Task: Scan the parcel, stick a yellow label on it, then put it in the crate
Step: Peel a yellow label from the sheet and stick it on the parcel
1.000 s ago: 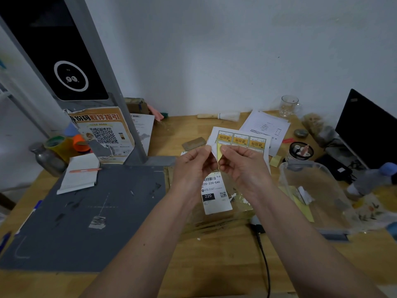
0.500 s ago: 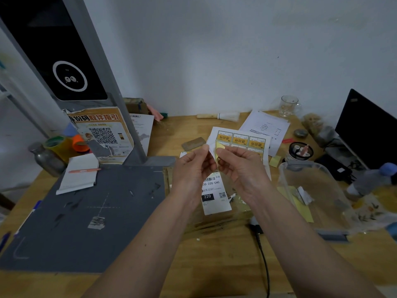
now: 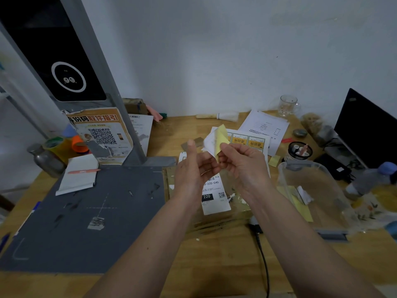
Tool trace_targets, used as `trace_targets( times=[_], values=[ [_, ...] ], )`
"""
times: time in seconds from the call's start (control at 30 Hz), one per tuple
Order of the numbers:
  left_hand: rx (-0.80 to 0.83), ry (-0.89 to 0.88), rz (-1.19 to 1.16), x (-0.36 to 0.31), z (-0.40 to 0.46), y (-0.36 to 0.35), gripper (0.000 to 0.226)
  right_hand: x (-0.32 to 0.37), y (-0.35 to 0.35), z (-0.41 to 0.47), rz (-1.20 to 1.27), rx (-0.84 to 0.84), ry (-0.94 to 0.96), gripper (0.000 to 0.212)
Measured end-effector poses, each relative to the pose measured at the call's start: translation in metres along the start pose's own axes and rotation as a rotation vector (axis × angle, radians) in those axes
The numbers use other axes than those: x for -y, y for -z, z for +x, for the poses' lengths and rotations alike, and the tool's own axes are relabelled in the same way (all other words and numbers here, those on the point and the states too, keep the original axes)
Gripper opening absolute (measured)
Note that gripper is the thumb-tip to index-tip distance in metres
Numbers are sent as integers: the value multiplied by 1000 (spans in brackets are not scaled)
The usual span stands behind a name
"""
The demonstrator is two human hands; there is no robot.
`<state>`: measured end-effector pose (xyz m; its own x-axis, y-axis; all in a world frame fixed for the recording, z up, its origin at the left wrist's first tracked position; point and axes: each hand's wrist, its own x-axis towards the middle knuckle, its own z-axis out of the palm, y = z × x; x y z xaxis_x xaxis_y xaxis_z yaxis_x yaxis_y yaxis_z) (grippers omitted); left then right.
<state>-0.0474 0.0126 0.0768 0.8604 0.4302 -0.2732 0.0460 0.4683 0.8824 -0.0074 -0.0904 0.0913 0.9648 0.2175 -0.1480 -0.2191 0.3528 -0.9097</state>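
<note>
A flat brown parcel (image 3: pixel 237 204) with a white shipping label (image 3: pixel 214 195) lies on the wooden table under my hands. Above it, my right hand (image 3: pixel 242 163) pinches a small yellow label (image 3: pixel 221 138), which stands upright and is partly split from its white backing (image 3: pixel 209 142). My left hand (image 3: pixel 190 168) sits just left of it, thumb raised and off the paper, fingertips close to the right hand's. A sheet of yellow labels (image 3: pixel 249 141) lies behind my hands. The clear plastic crate (image 3: pixel 283 190) stands to the right, with paper scraps inside.
A scanner stand with a black screen (image 3: pixel 71 78) rises at the back left over a grey mat (image 3: pixel 86 211). A notebook with a pen (image 3: pixel 79 175), tape rolls (image 3: pixel 64 145), papers (image 3: pixel 264 125), a monitor (image 3: pixel 367 130), a bottle (image 3: pixel 369 179) and a black cable (image 3: pixel 262 250) crowd the table.
The label has risen and peeled open into a yellow part and a white part. My left thumb has come off it and lifted; the right hand keeps its pinch.
</note>
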Motion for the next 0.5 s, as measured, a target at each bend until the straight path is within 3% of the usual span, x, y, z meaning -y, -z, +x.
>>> trace_targets(
  times=[0.2, 0.5],
  values=[
    [55, -73, 82, -1, -5, 2, 22, 0, 0, 1, -6, 10, 2, 12],
    [-15, -177, 162, -2, -5, 0, 9, -4, -5, -3, -168, 4, 68, 5]
  ],
)
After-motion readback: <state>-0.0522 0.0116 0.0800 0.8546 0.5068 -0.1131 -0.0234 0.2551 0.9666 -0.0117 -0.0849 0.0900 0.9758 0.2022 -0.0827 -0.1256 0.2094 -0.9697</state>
